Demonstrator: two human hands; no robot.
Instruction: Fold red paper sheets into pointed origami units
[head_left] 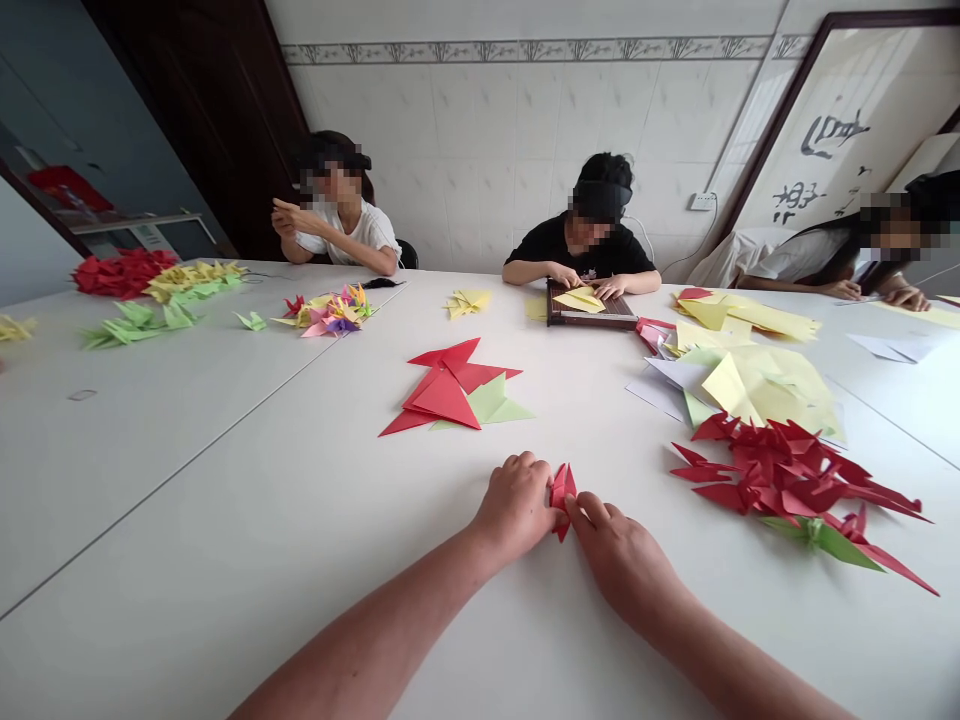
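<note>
A small folded red paper piece [561,492] is pinched between my two hands on the white table [225,520]. My left hand [516,503] is curled and grips its left side. My right hand [615,550] presses its right side with closed fingers. Just beyond them lies a loose stack of folded red and light green papers [454,388]. To my right sits a pile of finished red paper cranes [787,478] with a green one among them.
Yellow and white paper sheets [750,385] lie at the right. Three other people sit along the far side; the middle one folds yellow paper on a dark board [589,315]. Coloured crane piles [330,312] and red, yellow and green heaps [150,285] lie at the far left.
</note>
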